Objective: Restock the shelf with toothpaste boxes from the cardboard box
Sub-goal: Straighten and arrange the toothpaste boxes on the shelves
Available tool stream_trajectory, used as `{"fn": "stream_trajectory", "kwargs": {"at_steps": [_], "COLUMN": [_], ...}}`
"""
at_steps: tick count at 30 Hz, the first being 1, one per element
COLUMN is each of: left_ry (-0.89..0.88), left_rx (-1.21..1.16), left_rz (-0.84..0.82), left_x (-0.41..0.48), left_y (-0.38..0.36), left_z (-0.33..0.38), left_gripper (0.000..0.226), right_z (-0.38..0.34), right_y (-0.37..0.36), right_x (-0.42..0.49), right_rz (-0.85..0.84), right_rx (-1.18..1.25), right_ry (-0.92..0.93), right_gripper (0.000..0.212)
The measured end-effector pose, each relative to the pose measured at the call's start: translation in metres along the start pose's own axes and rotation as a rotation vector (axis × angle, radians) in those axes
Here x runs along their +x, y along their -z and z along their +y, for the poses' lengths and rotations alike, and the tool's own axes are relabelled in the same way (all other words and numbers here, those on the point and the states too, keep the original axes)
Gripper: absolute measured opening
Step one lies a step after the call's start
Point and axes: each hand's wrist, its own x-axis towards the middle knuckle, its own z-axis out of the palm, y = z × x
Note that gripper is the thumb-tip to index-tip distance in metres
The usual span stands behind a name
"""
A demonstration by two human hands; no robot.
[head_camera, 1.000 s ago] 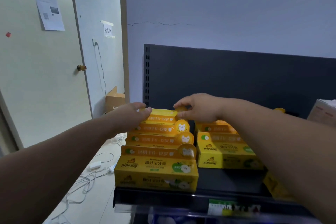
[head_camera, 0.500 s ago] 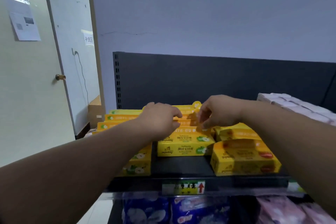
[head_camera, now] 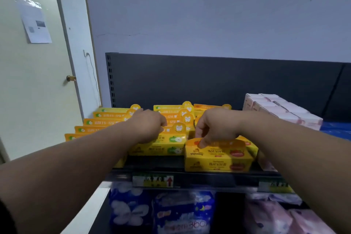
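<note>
Step in hand: seating boxes on the shelf. My right hand pinches the front toothpaste box. My left hand curls over the middle row, grip unclear. Next, I judge: square the fronts.

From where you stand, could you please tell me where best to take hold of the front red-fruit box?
Probably its long top edge, from above and in front: the box sits lengthwise with its front face bare, and other boxes crowd behind. The right hand curls onto that edge.
</note>
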Motion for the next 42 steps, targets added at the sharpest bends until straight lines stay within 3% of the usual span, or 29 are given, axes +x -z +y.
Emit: {"fn": "stream_trajectory", "kwargs": {"at_steps": [4,16,19,22,26,30,33,35,38,42], "left_ry": [0.022,0.039,0.036,0.025,-0.022,-0.083,-0.022,0.033,0.042,-0.014], "left_rx": [-0.024,-0.163,-0.191,-0.205,-0.203,-0.257,-0.355,-0.286,-0.133,-0.045], "left_rz": [-0.040,-0.067,-0.053,-0.081,-0.169,-0.288,-0.130,-0.041,-0.109,-0.180], "left_x": [-0.011,-0.026,-0.026,-0.022,-0.018,-0.013,0.002,0.016,0.033,0.042], "left_y": [0.004,0.008,0.008,0.004,0.008,0.022,0.030,0.030,0.024,0.016], "left_z": [0.002,0.012,0.014,0.011,0.003,-0.005,-0.017,-0.024,-0.027,-0.029], "left_gripper": [0.027,0.018,0.018,0.012,0.022,0.014,0.024,0.028,0.035,0.018], "right_z": [0.011,0.023,0.024,0.025,0.023,0.016,0.009,0.006,0.003,-0.002], "right_y": [-0.002,-0.014,-0.007,0.001,0.006,0.007,0.004,0.002,-0.002,-0.002], "right_x": [-0.003,0.003,0.006,0.012,0.029,0.052,0.071,0.083,0.093,0.093], "right_rz": [0.035,0.125,0.105,0.197,0.306,0.315,0.260,0.214,0.185,0.140], "right_rx": [-0.093,-0.041,-0.046,0.012,0.060,0.073,0.017,-0.022,-0.042,0.018], "right_ry": [0.021,0.139,0.128,0.123,0.110,0.062,0.000,-0.026,-0.024,0.034], "right_gripper": [0.008,0.009,0.018,0.027,0.024,0.032,0.043,0.043,0.040,0.034]}}
